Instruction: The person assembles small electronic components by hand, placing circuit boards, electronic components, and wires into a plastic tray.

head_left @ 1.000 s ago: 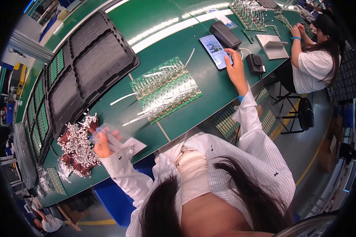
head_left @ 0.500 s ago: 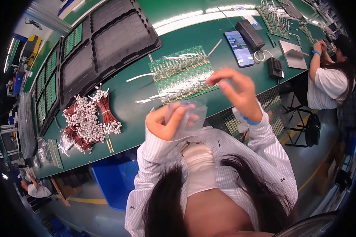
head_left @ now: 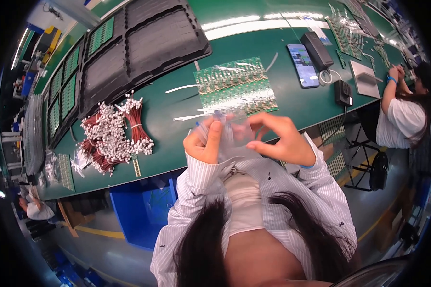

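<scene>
A crumpled clear plastic bag (head_left: 237, 129) is held in my left hand (head_left: 203, 143), pinched between thumb and fingers in front of my chest. My right hand (head_left: 287, 141) is at the bag's right edge, its thumb and fingers apart; whether the fingertips touch the plastic I cannot tell. Just beyond both hands, a panel of green circuit boards (head_left: 237, 86) lies flat on the green table. White cable strips (head_left: 181, 89) stick out from its left side, and others lie across it.
Bundled red wires with white connectors (head_left: 110, 136) are heaped at left, before a black compartment tray (head_left: 163, 36) partly filled with green boards. A phone (head_left: 302, 66), black adapter (head_left: 343, 92) and metal stand (head_left: 365, 79) lie right. A blue bin (head_left: 124, 220) is below the edge. A co-worker (head_left: 402, 110) sits far right.
My right hand has come down from over the circuit boards to the bag's edge. My left hand still holds the bag. The whole view has shifted slightly.
</scene>
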Tool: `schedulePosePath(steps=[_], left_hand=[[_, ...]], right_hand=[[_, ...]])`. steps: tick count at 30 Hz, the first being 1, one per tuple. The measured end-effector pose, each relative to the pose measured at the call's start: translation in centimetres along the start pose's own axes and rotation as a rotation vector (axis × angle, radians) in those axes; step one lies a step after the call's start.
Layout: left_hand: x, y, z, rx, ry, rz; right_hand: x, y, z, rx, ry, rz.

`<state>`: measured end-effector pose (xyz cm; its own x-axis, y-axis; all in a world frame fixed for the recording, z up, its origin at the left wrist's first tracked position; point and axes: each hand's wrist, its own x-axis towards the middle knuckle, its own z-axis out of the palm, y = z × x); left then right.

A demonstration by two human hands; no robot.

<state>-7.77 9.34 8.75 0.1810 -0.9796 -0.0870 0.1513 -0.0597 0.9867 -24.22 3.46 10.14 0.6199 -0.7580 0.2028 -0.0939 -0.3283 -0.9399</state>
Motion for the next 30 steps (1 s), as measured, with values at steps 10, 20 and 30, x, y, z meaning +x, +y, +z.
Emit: schedulePosePath(steps=[10, 20, 30], left_hand=[[-0.5, -2.9, -1.3, -0.434, -0.262, 0.06], [-1.5, 1.5, -7.3, 0.063, 0.546, -0.113], [4.7, -4.1, -13.3, 1.232, 0.539, 0.275]], right_hand=[[-0.4, 1.4, 2.5, -0.109, -0.087, -0.01], [-0.3, 2.3, 2.4, -0.182, -0.03, -0.078], [-2.3, 6.7, -0.8, -0.223, 0.292, 0.076]])
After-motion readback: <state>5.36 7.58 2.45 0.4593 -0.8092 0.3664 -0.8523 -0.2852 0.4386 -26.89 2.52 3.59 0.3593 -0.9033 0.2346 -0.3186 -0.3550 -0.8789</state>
